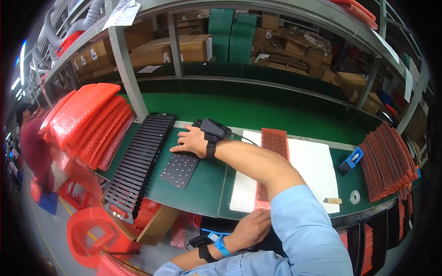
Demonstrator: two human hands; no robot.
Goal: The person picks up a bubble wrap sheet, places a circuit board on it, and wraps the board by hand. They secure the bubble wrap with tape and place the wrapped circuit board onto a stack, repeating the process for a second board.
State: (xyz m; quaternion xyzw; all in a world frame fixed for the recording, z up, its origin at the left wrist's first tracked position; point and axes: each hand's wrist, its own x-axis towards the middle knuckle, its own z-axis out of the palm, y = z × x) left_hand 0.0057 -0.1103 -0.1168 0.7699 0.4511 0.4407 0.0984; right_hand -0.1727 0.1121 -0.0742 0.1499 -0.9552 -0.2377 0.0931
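Note:
My right hand (192, 140) reaches far to the left, its fingers spread over the upper part of a dark flat panel (179, 171) dotted with small light spots. The panel lies on the green bench top beside a black slatted rack (140, 161). My left hand (251, 228) is low at the bench's front edge, fingers curled together; what they hold, if anything, is hidden. Just beyond it, a red bubble-wrap bag (275, 140) with a dark panel inside lies on a white sheet (313, 168), partly covered by my right forearm.
Red bubble-wrap bags (87, 124) are piled at the left. At the right stand a blue tape dispenser (352, 160), a tape roll (354, 197), a cutter-like tool (332, 201) and a row of wrapped panels (386, 161). A red stool (92, 234) and another person (37, 147) are at left.

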